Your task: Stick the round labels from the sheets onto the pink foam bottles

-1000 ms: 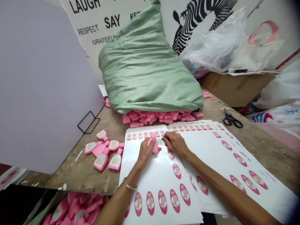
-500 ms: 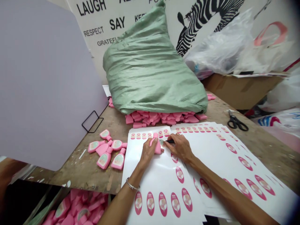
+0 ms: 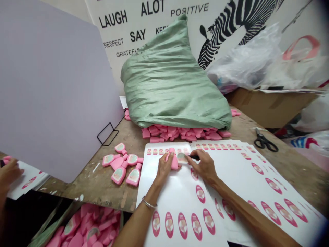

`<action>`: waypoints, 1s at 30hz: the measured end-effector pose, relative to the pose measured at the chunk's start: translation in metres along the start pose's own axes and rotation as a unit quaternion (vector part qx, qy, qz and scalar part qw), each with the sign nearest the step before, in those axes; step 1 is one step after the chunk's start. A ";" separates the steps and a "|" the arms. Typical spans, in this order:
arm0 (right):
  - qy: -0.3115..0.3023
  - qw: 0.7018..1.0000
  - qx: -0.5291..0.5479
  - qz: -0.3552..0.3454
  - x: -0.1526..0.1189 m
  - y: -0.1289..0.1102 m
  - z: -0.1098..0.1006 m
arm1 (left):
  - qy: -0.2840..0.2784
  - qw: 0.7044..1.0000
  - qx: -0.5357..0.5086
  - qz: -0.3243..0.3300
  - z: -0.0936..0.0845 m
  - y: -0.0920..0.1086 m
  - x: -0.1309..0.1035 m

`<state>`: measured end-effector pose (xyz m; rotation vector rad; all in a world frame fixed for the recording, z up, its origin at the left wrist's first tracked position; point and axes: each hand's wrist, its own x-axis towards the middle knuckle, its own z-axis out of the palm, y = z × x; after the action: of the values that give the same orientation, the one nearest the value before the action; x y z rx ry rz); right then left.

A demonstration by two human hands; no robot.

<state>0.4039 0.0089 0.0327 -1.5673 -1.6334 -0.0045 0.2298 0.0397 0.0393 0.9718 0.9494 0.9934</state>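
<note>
"Gripping the pink bottle (image 3: pixel 174 163), the left hand (image 3: pixel 163 168) curls its fingers round it, right above the printed sheet (image 3: pixel 169 195)!"

"And the right hand (image 3: pixel 204 166)?"

"Pinching a slim black tool (image 3: pixel 194 157), fingertips at the edge of a pale label (image 3: pixel 182 157), just beside the bottle!"

"What's off to the left?"

"Labelled bottles (image 3: pixel 133 176), clustered on the worn tabletop (image 3: pixel 87 187)!"

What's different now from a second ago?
The right hand has moved slightly rightward, away from the pink bottle, so more of the pale label and the black tool shows. Another person's hand has come into view at far left. The left hand still holds the bottle; the scissors and green sack lie as before.
</note>
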 end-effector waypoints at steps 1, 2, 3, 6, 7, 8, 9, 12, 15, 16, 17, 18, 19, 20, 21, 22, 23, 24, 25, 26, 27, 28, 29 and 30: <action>0.013 0.998 0.043 0.054 0.002 -0.004 -0.004 | -0.003 1.000 -0.007 -0.001 -0.001 0.000 0.000; 0.020 0.992 0.084 0.097 0.003 -0.009 -0.009 | -0.006 1.000 -0.018 -0.001 -0.001 0.001 0.000; 0.020 0.985 0.119 0.125 0.004 -0.016 -0.013 | -0.008 0.999 -0.036 -0.004 -0.001 0.002 -0.002; -0.020 0.972 0.176 0.153 0.003 -0.040 -0.024 | -0.015 0.992 -0.123 -0.036 0.002 0.011 -0.009; -0.039 0.970 0.185 0.156 0.001 -0.048 -0.025 | -0.021 0.987 -0.153 -0.045 0.004 0.014 -0.013; -0.051 0.967 0.194 0.157 -0.002 -0.054 -0.025 | -0.027 0.983 -0.175 -0.050 0.006 0.018 -0.017; -0.058 0.966 0.200 0.156 -0.005 -0.060 -0.024 | -0.033 0.980 -0.188 -0.050 0.007 0.022 -0.021; -0.050 0.969 0.205 0.129 -0.012 -0.069 -0.019 | -0.045 0.978 -0.200 -0.041 0.010 0.030 -0.032; -0.034 0.980 0.170 0.095 -0.016 -0.072 -0.015 | -0.046 0.978 -0.200 -0.029 0.010 0.032 -0.038; -0.028 0.985 0.151 0.084 -0.016 -0.074 -0.015 | -0.045 0.979 -0.199 -0.024 0.009 0.032 -0.040; -0.023 0.988 0.130 0.074 -0.016 -0.075 -0.016 | -0.044 0.979 -0.199 -0.019 0.009 0.032 -0.040; -0.018 0.992 0.111 0.064 -0.016 -0.077 -0.017 | -0.043 0.979 -0.199 -0.014 0.008 0.032 -0.041; -0.011 0.994 0.093 0.054 -0.016 -0.079 -0.018 | -0.044 0.979 -0.199 -0.009 0.008 0.031 -0.041; -0.004 0.996 0.077 0.043 -0.016 -0.080 -0.019 | -0.044 0.979 -0.200 -0.005 0.008 0.031 -0.042; 0.006 0.998 0.062 0.032 -0.016 -0.082 -0.021 | -0.045 0.979 -0.201 -0.003 0.008 0.031 -0.042; 0.017 0.999 0.048 0.019 -0.016 -0.084 -0.022 | -0.043 0.978 -0.202 -0.002 0.008 0.031 -0.042; 0.028 0.999 0.036 0.007 -0.016 -0.085 -0.022 | -0.041 0.978 -0.204 -0.004 0.009 0.031 -0.042; 0.036 0.999 0.024 -0.006 -0.016 -0.086 -0.023 | -0.038 0.978 -0.205 -0.008 0.009 0.032 -0.041; 0.043 0.999 0.014 -0.016 -0.016 -0.086 -0.023 | -0.034 0.978 -0.205 -0.013 0.009 0.032 -0.041; 0.046 0.999 0.005 -0.024 -0.016 -0.086 -0.023 | -0.030 0.978 -0.206 -0.016 0.009 0.032 -0.041; 0.048 0.998 -0.002 -0.030 -0.016 -0.086 -0.022 | -0.028 0.978 -0.206 -0.019 0.009 0.032 -0.041; 0.049 0.998 -0.009 -0.035 -0.016 -0.086 -0.022 | -0.027 0.978 -0.206 -0.021 0.009 0.032 -0.041; 0.049 0.998 -0.015 -0.038 -0.016 -0.085 -0.021 | -0.027 0.978 -0.206 -0.022 0.009 0.033 -0.042; 0.049 0.998 -0.021 -0.041 -0.016 -0.085 -0.020 | -0.027 0.978 -0.206 -0.022 0.009 0.033 -0.042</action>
<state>0.3433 -0.0332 0.0819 -1.5067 -1.6280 -0.1574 0.2201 0.0057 0.0802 0.6240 0.6788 1.0679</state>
